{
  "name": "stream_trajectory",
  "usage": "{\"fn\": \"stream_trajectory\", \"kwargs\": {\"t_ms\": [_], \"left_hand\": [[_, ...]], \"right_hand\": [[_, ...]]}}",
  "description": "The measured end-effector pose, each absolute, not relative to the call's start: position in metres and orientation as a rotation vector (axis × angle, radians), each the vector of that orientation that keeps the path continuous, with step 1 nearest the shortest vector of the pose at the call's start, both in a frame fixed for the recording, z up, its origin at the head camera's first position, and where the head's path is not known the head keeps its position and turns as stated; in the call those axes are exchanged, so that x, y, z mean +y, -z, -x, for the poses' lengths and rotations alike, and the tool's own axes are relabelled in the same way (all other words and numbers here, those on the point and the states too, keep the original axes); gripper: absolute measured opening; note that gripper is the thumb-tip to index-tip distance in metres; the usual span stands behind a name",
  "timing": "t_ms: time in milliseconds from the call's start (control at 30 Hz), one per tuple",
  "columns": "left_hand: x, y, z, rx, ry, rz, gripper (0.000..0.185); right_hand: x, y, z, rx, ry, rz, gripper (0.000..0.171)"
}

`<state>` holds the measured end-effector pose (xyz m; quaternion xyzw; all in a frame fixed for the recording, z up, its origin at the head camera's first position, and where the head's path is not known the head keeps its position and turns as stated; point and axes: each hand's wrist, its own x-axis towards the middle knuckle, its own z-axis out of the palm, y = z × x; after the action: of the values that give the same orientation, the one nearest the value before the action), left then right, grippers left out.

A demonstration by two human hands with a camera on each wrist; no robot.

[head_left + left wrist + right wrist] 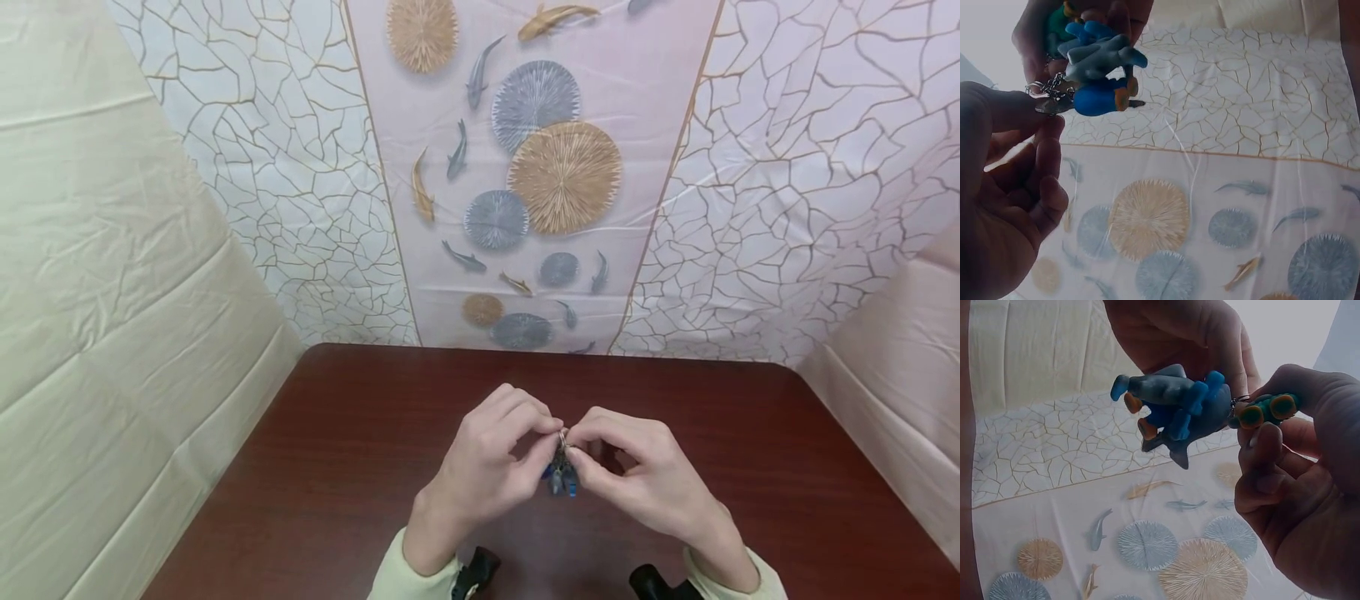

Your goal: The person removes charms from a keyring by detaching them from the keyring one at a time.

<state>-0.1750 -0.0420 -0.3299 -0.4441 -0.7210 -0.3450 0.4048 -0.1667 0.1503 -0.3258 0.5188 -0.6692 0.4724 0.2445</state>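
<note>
Above the table, both hands meet at a metal key ring (562, 439) with small figurines hanging below it. The left hand (487, 457) pinches the ring between thumb and forefinger. From the other side, the right hand (641, 471) pinches it with its own thumb and finger. In the left wrist view a grey figurine (1099, 61), a blue figurine (1095, 100) and a green one (1055, 30) dangle on thin chains (1054, 86). A flat metal piece (1050, 106) sits at the left fingertips. The green figurine (1266, 411) lies by the right fingertips in the right wrist view.
Beneath the hands is a dark reddish-brown table (315, 467). A patterned cloth (525, 275) with fish and round motifs hangs behind it. Cream cloth (135, 333) hangs along the left side, with more at the right. Black straps (476, 573) show at the wrists.
</note>
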Motion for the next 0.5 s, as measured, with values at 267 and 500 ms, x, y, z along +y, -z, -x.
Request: {"fn": "stream_trajectory", "kwargs": {"t_ms": [267,500], "left_hand": [[-0.0429,0.3315,0.1709,-1.934,1.101,1.054,0.016],[-0.0422,0.3282,0.1732,-1.879,0.904,1.142,0.014]], "right_hand": [[0.1484,0.3271,0.1655,-1.832,-1.299,-1.416,0.026],[0.1492,0.3251,0.1656,-1.818,-1.291,-1.406,0.025]]}}
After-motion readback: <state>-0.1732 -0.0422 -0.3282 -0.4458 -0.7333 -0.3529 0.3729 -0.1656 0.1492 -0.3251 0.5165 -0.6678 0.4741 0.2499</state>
